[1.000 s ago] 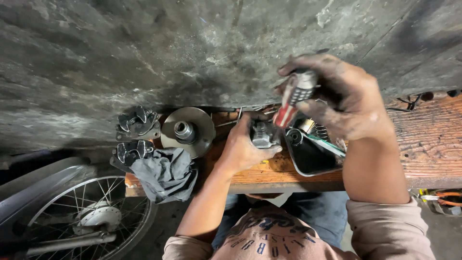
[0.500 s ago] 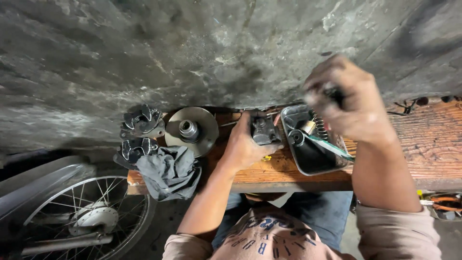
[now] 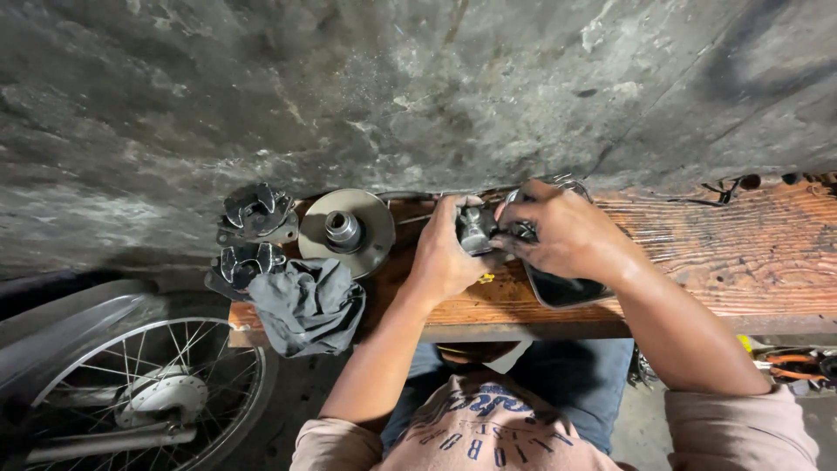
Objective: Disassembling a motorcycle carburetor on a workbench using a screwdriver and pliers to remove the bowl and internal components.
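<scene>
Small metal part (image 3: 476, 228), mid worktop (image 3: 724, 253) by the back edge: left hand (image 3: 445, 253) closed around it, right hand (image 3: 562, 231) pinching its side with curled fingers; best held steady, worked over the black tray (image 3: 558, 290). Left end: pulley disc (image 3: 347, 232), two clutch pieces (image 3: 255, 214), grey rag (image 3: 307, 305) overhanging the front edge; nothing obstructs. Wheel (image 3: 139, 397) stands below.

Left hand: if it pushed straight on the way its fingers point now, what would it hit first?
The left hand points right, gripping a small metal part. Just past it are the right hand fingers, likely first; depth is hard to judge.
</scene>
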